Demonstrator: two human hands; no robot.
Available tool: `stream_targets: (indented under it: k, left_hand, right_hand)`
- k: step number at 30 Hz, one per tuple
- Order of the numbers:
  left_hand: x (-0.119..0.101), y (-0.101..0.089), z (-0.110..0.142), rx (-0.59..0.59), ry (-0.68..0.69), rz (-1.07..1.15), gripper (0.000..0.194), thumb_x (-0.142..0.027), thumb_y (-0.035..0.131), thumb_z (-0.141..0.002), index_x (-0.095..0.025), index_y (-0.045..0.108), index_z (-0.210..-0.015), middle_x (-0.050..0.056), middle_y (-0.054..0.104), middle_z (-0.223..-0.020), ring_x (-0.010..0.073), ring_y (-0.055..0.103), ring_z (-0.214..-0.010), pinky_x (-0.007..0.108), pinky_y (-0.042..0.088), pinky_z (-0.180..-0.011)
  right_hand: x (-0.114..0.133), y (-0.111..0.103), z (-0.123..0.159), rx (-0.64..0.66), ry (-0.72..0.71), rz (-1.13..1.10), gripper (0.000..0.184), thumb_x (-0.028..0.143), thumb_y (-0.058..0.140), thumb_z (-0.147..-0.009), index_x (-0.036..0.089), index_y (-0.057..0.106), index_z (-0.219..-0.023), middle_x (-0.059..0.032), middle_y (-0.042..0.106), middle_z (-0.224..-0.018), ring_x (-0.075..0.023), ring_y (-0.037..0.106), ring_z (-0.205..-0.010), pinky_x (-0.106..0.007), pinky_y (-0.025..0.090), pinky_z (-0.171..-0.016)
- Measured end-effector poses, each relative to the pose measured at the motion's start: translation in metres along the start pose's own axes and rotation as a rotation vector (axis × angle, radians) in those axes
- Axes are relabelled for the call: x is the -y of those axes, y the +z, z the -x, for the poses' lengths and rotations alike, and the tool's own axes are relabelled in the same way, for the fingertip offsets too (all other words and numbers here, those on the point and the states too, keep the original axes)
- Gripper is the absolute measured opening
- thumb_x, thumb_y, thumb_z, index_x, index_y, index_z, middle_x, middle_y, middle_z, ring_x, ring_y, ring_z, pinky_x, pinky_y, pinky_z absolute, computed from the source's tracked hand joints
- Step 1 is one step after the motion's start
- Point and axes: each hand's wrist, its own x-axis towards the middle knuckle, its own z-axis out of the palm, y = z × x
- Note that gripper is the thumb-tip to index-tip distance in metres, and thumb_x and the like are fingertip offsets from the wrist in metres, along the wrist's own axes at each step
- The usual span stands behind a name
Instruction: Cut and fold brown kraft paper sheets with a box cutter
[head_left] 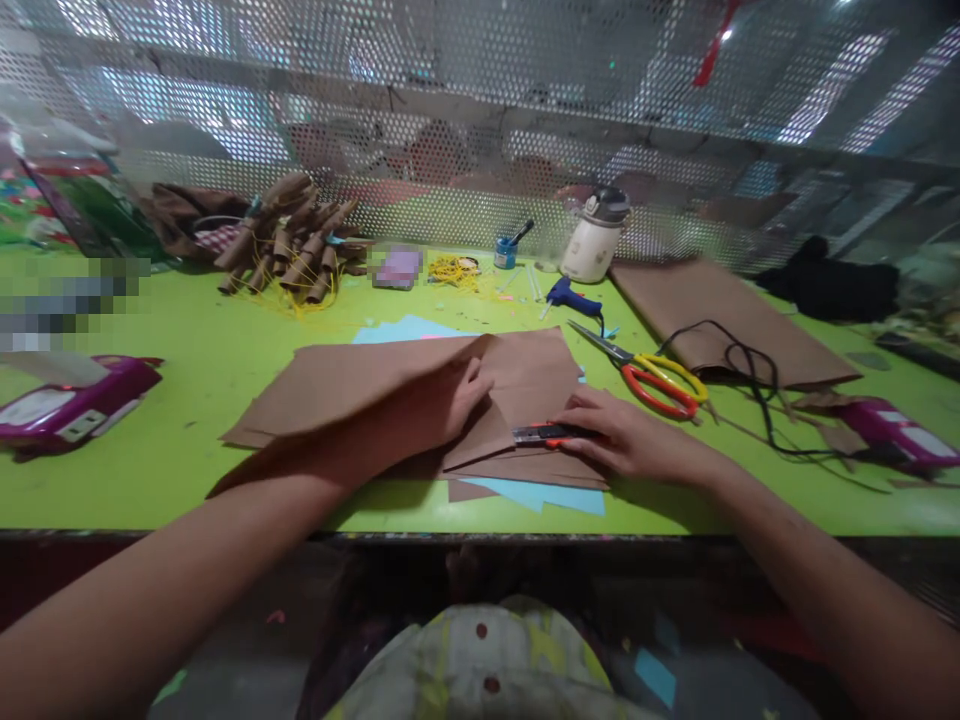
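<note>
Green tabletop fills the middle of the view, with a perforated metal screen behind it. Taking the brown paper near the front edge as the clock's centre, one pair of scissors lies at three, one blue glue gun at two, one white flask between one and two, one small blue jar at one, and one pale purple box at twelve beside a yellow tangle of string. Two purple power sockets sit apart, one at nine, the other at three beyond the scissors. Paper rolls are heaped between ten and eleven, too overlapped to count exactly. Between two and three lies a folded brown sheet, a black cord looping over its near edge. The left forearm covers part of the paper's near edge, and the right hand hides the back of a knife. That hand grips the knife between thumb and fingers, its silvery end toward nine. The left hand rests on the paper with bent fingers; whether it pinches anything cannot be told. Matte and layered, the paper has a raised, shadowed fold by that hand, and light blue sheets stick out beneath it.
</note>
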Motion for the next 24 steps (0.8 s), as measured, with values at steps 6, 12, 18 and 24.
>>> stream_targets:
  k: [6,12,18,24]
  left_hand:
    - [0.003,0.002,-0.002,0.027,0.059,-0.086,0.030,-0.024,0.029,-0.099,-0.018,0.055,-0.085,0.005,0.057,-0.087,0.0158,0.046,-0.067,0.031,0.036,-0.065]
    - [0.004,0.020,-0.007,0.036,0.062,-0.144,0.024,-0.030,0.037,-0.097,-0.017,0.057,-0.090,0.008,0.058,-0.097,0.0185,0.051,-0.077,0.031,0.038,-0.069]
    - [0.000,0.013,-0.008,0.132,0.045,-0.192,0.029,-0.031,0.033,-0.099,-0.016,0.059,-0.097,0.010,0.058,-0.101,0.0199,0.052,-0.077,0.033,0.038,-0.068]
    - [-0.006,0.013,-0.012,0.167,-0.014,-0.160,0.026,-0.026,0.035,-0.097,-0.016,0.059,-0.095,0.011,0.059,-0.101,0.0212,0.051,-0.082,0.033,0.039,-0.071]
  right_hand:
    - [0.001,-0.001,0.000,0.006,0.000,0.008,0.035,0.036,0.043,-0.099,0.020,0.063,-0.123,-0.0101,0.056,-0.097,-0.0217,0.052,-0.090,-0.036,0.045,-0.081]
    - [0.005,0.000,0.005,0.010,-0.002,-0.052,0.036,0.037,0.043,-0.099,0.019,0.062,-0.122,-0.0102,0.057,-0.098,-0.0202,0.055,-0.089,-0.035,0.047,-0.081]
    - [0.008,0.000,0.013,0.002,0.008,-0.070,0.033,0.037,0.043,-0.099,0.018,0.066,-0.112,-0.0107,0.059,-0.102,-0.0200,0.057,-0.092,-0.035,0.048,-0.083]
    - [0.009,0.003,0.013,-0.003,0.022,-0.048,0.032,0.036,0.043,-0.098,0.018,0.065,-0.112,-0.0106,0.058,-0.100,-0.0204,0.057,-0.092,-0.034,0.049,-0.080]
